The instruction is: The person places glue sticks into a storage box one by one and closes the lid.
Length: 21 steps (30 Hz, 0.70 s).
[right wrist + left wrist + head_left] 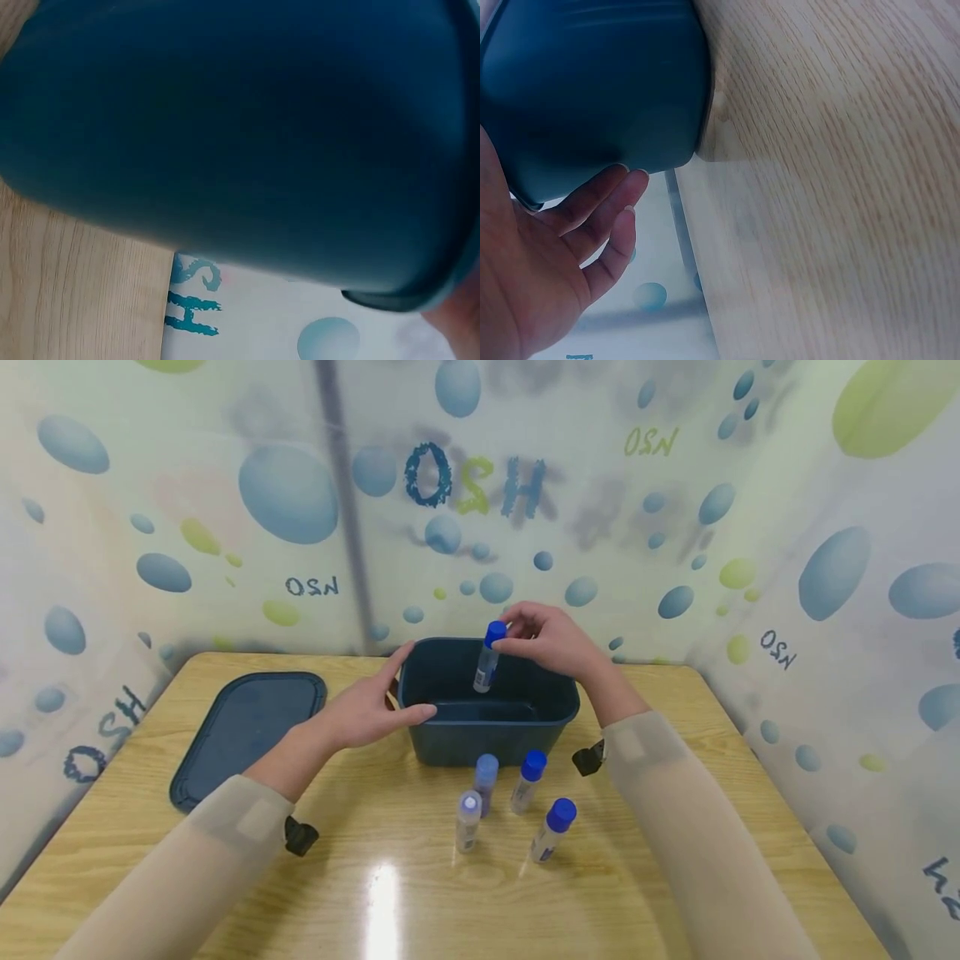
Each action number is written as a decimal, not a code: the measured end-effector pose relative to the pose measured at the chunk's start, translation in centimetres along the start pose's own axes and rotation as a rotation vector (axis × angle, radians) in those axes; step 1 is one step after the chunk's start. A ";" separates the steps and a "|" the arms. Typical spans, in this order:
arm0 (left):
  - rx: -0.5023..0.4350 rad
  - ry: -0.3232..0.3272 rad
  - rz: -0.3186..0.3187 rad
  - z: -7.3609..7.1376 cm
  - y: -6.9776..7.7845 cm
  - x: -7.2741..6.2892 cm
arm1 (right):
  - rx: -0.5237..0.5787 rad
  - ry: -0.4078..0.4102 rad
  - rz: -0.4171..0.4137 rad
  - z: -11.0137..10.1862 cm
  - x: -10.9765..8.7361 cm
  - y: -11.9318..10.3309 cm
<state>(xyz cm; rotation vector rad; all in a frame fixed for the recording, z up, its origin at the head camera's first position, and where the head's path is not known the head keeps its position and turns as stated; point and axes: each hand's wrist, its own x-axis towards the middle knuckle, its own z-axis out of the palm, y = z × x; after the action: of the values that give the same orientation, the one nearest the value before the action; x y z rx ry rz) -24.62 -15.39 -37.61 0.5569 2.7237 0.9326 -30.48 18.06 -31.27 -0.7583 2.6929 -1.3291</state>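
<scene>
A dark blue-green plastic bin (487, 743) stands on the wooden table. My right hand (551, 639) is over the bin, pinching a glue stick (487, 668) by its blue cap, with the clear tube hanging down inside the opening. At the bin's left end rests my left hand (367, 706), its thumb laid over the front rim and its index finger along the far corner. In the left wrist view, the other fingers (604, 199) are loosely extended, tips against the outer end wall. The right wrist view is mostly filled by the bin's side (225, 135), which hides the glue stick.
In front of the bin several more glue sticks stand upright: two with dark blue caps (534, 766) (561, 815), one with a light blue cap (487, 768), one with a whitish top (469, 803). A dark lid (247, 727) lies at left. Patterned walls (480, 552) border the table.
</scene>
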 end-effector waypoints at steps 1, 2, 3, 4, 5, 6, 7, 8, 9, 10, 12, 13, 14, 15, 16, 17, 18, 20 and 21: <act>0.001 0.000 -0.002 0.0 0.0 0.0 | -0.004 -0.004 -0.006 0.1 0.2 0.0; 0.003 0.000 -0.004 0.0 0.0 0.0 | -0.009 -0.008 -0.011 0.2 0.3 -0.1; 0.003 0.000 -0.005 -0.1 0.0 0.0 | -0.015 -0.012 -0.013 0.3 0.5 -0.1; 0.001 0.000 -0.005 -0.1 -0.1 0.1 | -0.021 -0.017 -0.016 0.4 0.6 -0.1; 0.002 0.000 -0.005 -0.1 -0.1 0.1 | -0.027 -0.022 -0.016 0.4 0.7 -0.2; 0.001 0.000 -0.004 -0.1 -0.1 0.1 | -0.030 -0.028 -0.017 0.5 0.8 -0.3; 0.001 -0.001 -0.004 -0.1 -0.1 0.1 | -0.034 -0.033 -0.017 0.5 1.0 -0.3; -0.001 -0.001 -0.004 0.0 -0.1 0.1 | -0.038 -0.039 -0.016 0.6 1.1 -0.3; -0.004 -0.001 -0.004 0.0 -0.1 0.1 | -0.042 -0.046 -0.016 0.6 1.3 -0.3; -0.005 -0.002 -0.004 0.0 -0.1 0.1 | -0.043 -0.052 -0.016 0.7 1.4 -0.4; -0.007 -0.003 -0.002 0.0 -0.1 0.1 | -0.049 -0.062 -0.016 0.8 1.6 -0.6; -0.008 -0.003 -0.002 0.0 -0.1 0.1 | -0.053 -0.067 -0.017 0.9 1.7 -0.7; -0.009 -0.003 -0.001 0.0 -0.1 0.1 | -0.054 -0.073 -0.018 1.0 1.9 -0.7; -0.009 -0.003 0.000 0.0 -0.1 0.1 | -0.054 -0.079 -0.021 1.1 2.0 -0.8; -0.008 -0.003 0.001 0.0 -0.1 0.1 | -0.055 -0.083 -0.024 1.2 2.1 -0.9; -0.009 -0.003 0.002 0.0 -0.1 0.0 | -0.055 -0.089 -0.028 1.3 2.2 -1.0; -0.008 -0.002 0.003 0.0 -0.1 0.0 | -0.055 -0.096 -0.033 1.4 2.3 -1.0; -0.009 -0.003 0.003 0.0 -0.2 0.0 | -0.052 -0.109 -0.041 1.7 2.5 -0.9; -0.011 -0.004 0.003 0.0 -0.2 0.0 | -0.051 -0.116 -0.046 1.9 2.5 -0.9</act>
<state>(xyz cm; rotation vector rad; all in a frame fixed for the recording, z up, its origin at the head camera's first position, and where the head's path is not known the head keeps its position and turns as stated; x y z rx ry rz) -24.67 -15.52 -37.73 0.5599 2.7129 0.9457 -31.86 15.09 -31.29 -0.8792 2.6430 -1.1895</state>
